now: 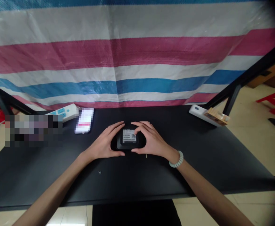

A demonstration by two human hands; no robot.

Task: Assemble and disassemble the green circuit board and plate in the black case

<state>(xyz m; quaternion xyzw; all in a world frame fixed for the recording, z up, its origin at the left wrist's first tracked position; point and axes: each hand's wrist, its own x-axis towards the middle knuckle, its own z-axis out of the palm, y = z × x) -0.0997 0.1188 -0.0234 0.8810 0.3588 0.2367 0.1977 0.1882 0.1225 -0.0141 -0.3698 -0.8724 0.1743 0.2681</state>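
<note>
A small black box-shaped device [128,146] with rounded corners lies between my hands, label side up. Its white label [127,135] carries printed text and a square code. My left hand [105,142] curls round the device's left side, fingers at the far edge and thumb at the near edge. From the other side my right hand [152,141] clasps it likewise, with the bent index finger over the label's right edge. Part of the device's sides is hidden by the fingers. Toward the table's front, left of centre, lie small screws [100,172].
On the black table [165,185], a lit phone [84,121] and a white power strip [70,113] lie at the back left, beside a blurred patch. At the back right, a small orange-brown box [217,116] rests on a white bar-shaped object [199,113]. A striped sheet [137,53] hangs behind.
</note>
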